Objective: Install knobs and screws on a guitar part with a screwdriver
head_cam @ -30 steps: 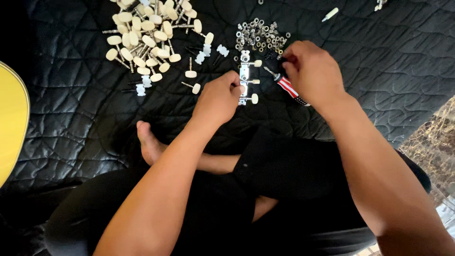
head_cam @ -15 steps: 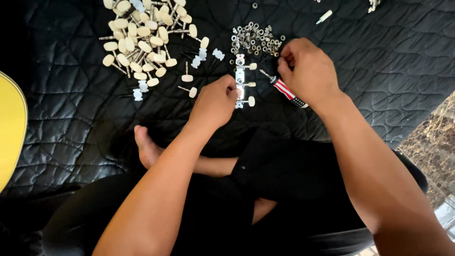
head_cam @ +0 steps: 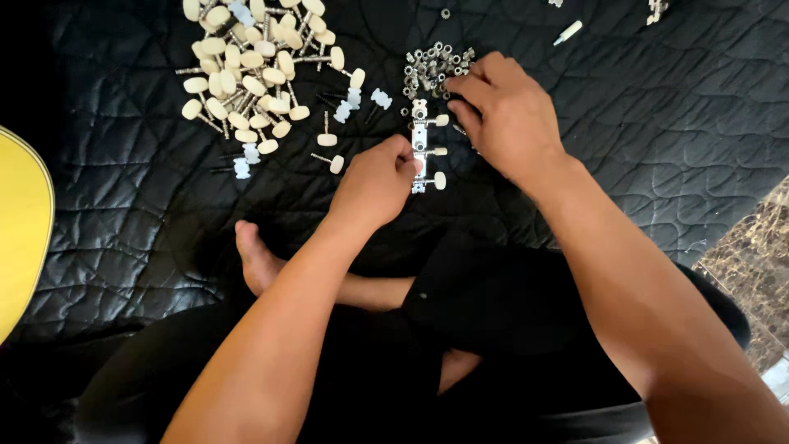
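Left hand (head_cam: pixel 380 177) pinching tuner strip (head_cam: pixel 421 148), right hand (head_cam: pixel 503 115) over metal washers (head_cam: pixel 431 66)

It looked like a small instrument repair workshop set up on the floor: a black quilted mat (head_cam: pixel 641 123) was strewn with cream-knobbed tuning pegs (head_cam: pixel 246 74) and small metal washers (head_cam: pixel 431 66), beside a yellow guitar body (head_cam: pixel 20 230) and marble flooring (head_cam: pixel 752 263).

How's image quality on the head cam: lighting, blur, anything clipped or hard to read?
Head view: even daylight, soft shadows, sheen on the black quilted mat; sharp on the left hand, right hand and white tuner strip; the small metal parts pile is too fine to resolve; the dark lap loses detail; the cream knob pile is cropped at the top edge.
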